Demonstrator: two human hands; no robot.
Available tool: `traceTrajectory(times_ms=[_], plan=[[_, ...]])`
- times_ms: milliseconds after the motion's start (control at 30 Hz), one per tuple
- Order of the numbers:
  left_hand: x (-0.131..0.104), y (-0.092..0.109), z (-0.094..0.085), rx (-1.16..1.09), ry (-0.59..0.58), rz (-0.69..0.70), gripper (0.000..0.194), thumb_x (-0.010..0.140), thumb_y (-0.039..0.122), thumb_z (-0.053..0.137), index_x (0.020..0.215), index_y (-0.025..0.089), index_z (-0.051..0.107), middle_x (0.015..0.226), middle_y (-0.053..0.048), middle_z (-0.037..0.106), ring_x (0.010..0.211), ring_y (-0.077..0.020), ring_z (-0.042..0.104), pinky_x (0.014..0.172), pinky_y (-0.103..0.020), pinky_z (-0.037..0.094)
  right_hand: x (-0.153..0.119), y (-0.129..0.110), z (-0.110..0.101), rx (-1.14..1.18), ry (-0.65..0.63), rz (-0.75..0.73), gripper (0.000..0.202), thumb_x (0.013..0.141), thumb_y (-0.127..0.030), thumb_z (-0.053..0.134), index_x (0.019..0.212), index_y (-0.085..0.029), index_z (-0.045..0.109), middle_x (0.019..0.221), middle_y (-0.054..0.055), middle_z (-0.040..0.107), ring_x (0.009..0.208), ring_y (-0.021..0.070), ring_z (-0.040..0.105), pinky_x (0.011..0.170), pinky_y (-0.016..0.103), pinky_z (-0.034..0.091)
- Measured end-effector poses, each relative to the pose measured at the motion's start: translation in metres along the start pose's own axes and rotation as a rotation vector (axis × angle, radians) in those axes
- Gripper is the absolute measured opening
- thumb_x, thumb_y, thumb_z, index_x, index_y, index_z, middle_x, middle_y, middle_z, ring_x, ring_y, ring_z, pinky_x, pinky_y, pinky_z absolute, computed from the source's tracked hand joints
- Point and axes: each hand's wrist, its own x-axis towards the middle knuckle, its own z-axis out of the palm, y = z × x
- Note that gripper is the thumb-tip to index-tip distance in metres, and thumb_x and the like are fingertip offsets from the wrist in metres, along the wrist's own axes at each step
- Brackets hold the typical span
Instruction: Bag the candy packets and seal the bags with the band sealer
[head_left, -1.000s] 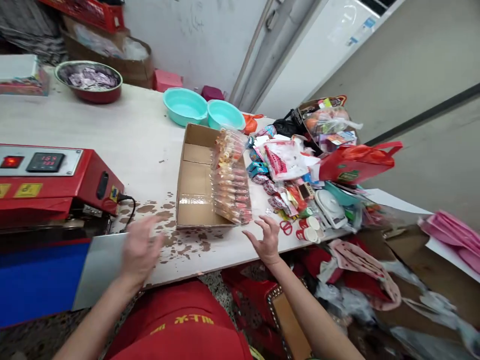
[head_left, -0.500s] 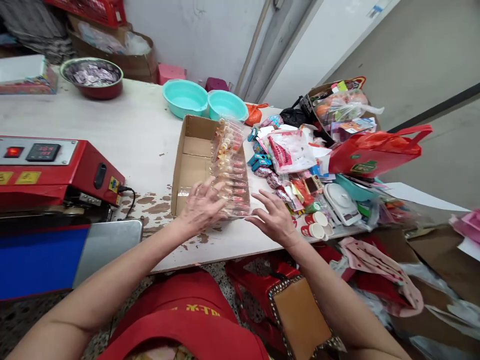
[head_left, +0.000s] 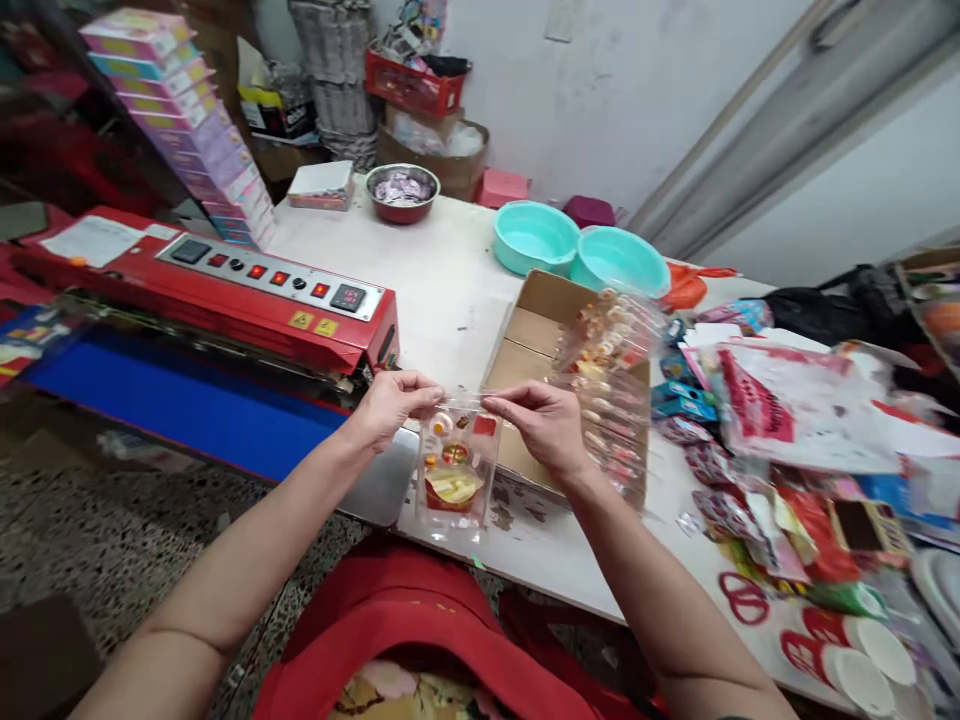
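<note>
Between my two hands hangs a clear plastic packet point(head_left: 456, 470) with small coloured pieces inside, upright over the table's front edge. My left hand point(head_left: 397, 408) pinches its top left corner. The top right corner is pinched by my right hand point(head_left: 541, 425). Right behind my right hand stands a cardboard box point(head_left: 517, 345), its left part bare. Rows of similar clear packets point(head_left: 611, 400) fill the box's right side.
A red machine point(head_left: 300, 300) with a blue belt point(head_left: 202, 400) stands at left. Behind are turquoise basins point(head_left: 536, 235) and a metal bowl point(head_left: 403, 195). Bags, red scissors point(head_left: 744, 598) and paper cups point(head_left: 859, 675) crowd the right.
The view has swung left, showing more of the machine. My hands, earlier apart with fingers spread at the box, now hold one packet between them to the left of the box.
</note>
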Motion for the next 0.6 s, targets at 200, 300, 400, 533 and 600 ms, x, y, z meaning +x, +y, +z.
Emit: traceTrajectory(times_ms=[200, 300, 400, 533, 600], plan=[[0.013, -0.034, -0.055, -0.175, 0.289, -0.135, 0.028, 0.047, 0.025, 0.084, 0.062, 0.012, 0.065, 0.057, -0.005, 0.066, 0.050, -0.0141, 0.060, 0.050, -0.024, 0.047, 0.019, 0.036, 0.070, 0.109, -0.104, 0.206, 0.033, 0.054, -0.043, 0.085, 0.066, -0.016, 0.070, 0.065, 0.005, 0.071, 0.057, 0.0157, 0.063, 0.055, 0.028, 0.053], [0.016, -0.049, -0.078, -0.249, 0.370, -0.204, 0.028, 0.049, 0.023, 0.083, 0.067, 0.011, 0.065, 0.058, -0.005, 0.067, 0.050, -0.0133, 0.060, 0.049, -0.023, 0.047, 0.028, 0.055, 0.101, 0.228, -0.102, 0.345, 0.038, 0.047, -0.039, 0.089, 0.067, -0.016, 0.067, 0.060, 0.002, 0.069, 0.055, 0.0152, 0.063, 0.055, 0.027, 0.052], [0.013, -0.064, -0.102, -0.291, 0.401, -0.241, 0.033, 0.052, 0.026, 0.083, 0.077, 0.012, 0.066, 0.066, -0.006, 0.069, 0.054, -0.0144, 0.063, 0.050, -0.023, 0.050, 0.034, 0.075, 0.127, 0.306, -0.075, 0.445, 0.041, 0.043, -0.035, 0.089, 0.069, -0.016, 0.064, 0.058, 0.001, 0.068, 0.053, 0.0143, 0.062, 0.055, 0.027, 0.052], [0.007, -0.081, -0.132, -0.320, 0.399, -0.282, 0.045, 0.049, 0.028, 0.085, 0.086, 0.013, 0.065, 0.075, -0.007, 0.071, 0.060, -0.0171, 0.067, 0.057, -0.028, 0.055, 0.042, 0.096, 0.156, 0.327, -0.015, 0.501, 0.041, 0.043, -0.031, 0.088, 0.070, -0.016, 0.061, 0.057, 0.000, 0.065, 0.051, 0.0136, 0.060, 0.052, 0.027, 0.051], [0.007, -0.086, -0.146, -0.304, 0.420, -0.264, 0.045, 0.048, 0.026, 0.085, 0.085, 0.012, 0.064, 0.075, -0.008, 0.072, 0.060, -0.0186, 0.068, 0.058, -0.030, 0.056, 0.047, 0.104, 0.172, 0.334, 0.011, 0.506, 0.039, 0.044, -0.030, 0.087, 0.069, -0.016, 0.059, 0.056, -0.001, 0.063, 0.050, 0.0125, 0.058, 0.050, 0.026, 0.049]])
